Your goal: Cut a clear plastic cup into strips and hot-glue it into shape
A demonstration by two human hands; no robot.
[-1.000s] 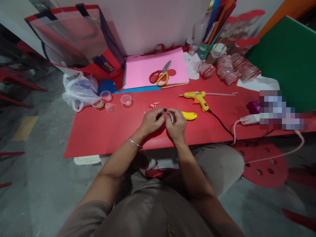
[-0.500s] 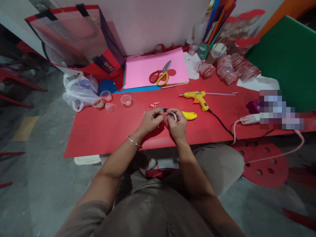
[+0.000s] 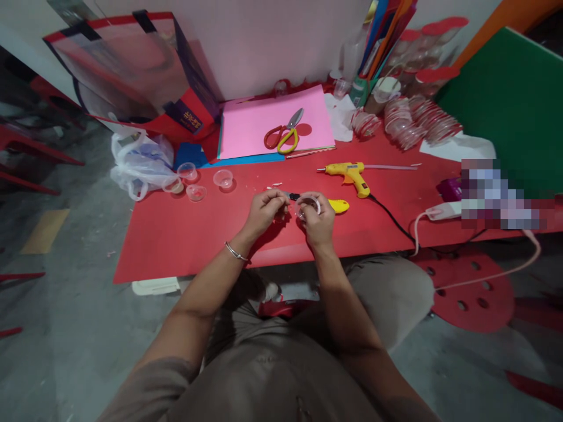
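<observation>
My right hand (image 3: 321, 225) grips a small clear plastic cup (image 3: 301, 204) by its rim, thumb inside the ring-shaped edge. To the left of it, my left hand (image 3: 263, 214) is pinched closed, its fingertips a little apart from the cup; what sits between them is too small to make out. A yellow-handled cutter (image 3: 339, 206) lies on the red table (image 3: 176, 234) partly behind my right hand, its black part and grey blade showing between the hands. White scraps (image 3: 276, 184) lie just beyond my left hand.
A yellow glue gun (image 3: 349, 171) with a cord rests right of the hands. Scissors (image 3: 288, 132) lie on pink paper (image 3: 246, 126). Several clear cups (image 3: 223, 179) and a plastic bag (image 3: 143, 167) stand at left. Stacked lids (image 3: 398, 120) and a green board (image 3: 505, 111) are at right.
My hands have come slightly apart, the left one drawing away to the left. The cup in my right hand has turned, so its round rim shows more fully.
</observation>
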